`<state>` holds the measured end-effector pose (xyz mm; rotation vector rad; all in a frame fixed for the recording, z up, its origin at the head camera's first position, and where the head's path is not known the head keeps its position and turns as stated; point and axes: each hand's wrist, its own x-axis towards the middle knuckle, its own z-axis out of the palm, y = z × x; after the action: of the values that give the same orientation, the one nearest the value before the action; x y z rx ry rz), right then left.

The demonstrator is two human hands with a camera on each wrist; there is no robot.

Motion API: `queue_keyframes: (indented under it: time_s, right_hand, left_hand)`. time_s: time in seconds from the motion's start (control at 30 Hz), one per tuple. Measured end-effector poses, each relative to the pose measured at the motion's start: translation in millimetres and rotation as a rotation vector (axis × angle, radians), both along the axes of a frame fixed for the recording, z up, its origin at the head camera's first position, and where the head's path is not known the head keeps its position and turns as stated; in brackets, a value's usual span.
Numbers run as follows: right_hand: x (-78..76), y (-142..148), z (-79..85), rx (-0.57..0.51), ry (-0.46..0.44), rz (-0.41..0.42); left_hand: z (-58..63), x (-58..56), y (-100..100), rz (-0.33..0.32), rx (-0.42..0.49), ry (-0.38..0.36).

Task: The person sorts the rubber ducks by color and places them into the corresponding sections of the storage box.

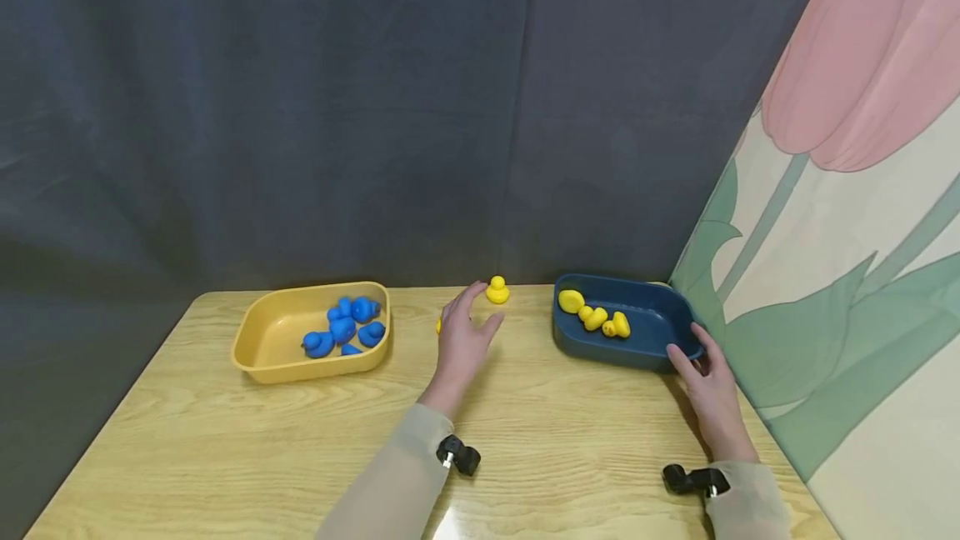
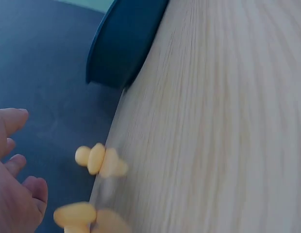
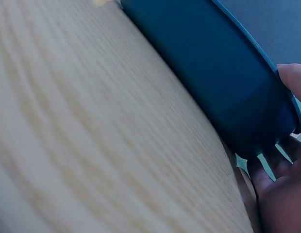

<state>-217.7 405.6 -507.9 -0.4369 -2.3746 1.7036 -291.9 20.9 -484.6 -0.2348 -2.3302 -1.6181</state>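
Note:
My left hand is over the middle of the table, fingers spread and holding nothing. Just past its fingertips stands a yellow rubber duck. Another yellow duck is mostly hidden behind the hand in the head view. In the left wrist view both ducks are apart from the fingers. On the right, my right hand grips the near right corner of a navy bin, thumb at the rim and fingers round the outside. Three yellow ducks lie in the bin's left part.
A yellow bin at the back left holds several blue rubber ducks, mostly in its right half. Behind the wooden table hangs a dark curtain. A tulip-patterned curtain borders the right side, close to my right hand.

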Motion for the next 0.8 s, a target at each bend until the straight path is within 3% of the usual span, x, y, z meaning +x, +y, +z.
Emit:
queue_keyframes:
  time_s: [0.13,0.37,0.63,0.8]
  right_hand:
    - [0.2,1,-0.4,0.004,0.004,-0.005]
    - [0.3,1,-1.7,0.012,0.002,-0.008]
    - [-0.6,1,-0.1,0.038,0.024,0.008]
    - [-2.1,0,-1.4,0.045,0.038,0.018]
  left_hand:
    - [-5.3,-0.2,-18,0.033,-0.011,0.007]
    - [-21.1,-5.0,-43,0.149,-0.075,-0.001]
    - [-29.7,-6.5,-52,0.149,-0.096,-0.127]
    - [-32.6,-8.7,-52,0.166,-0.148,-0.159]
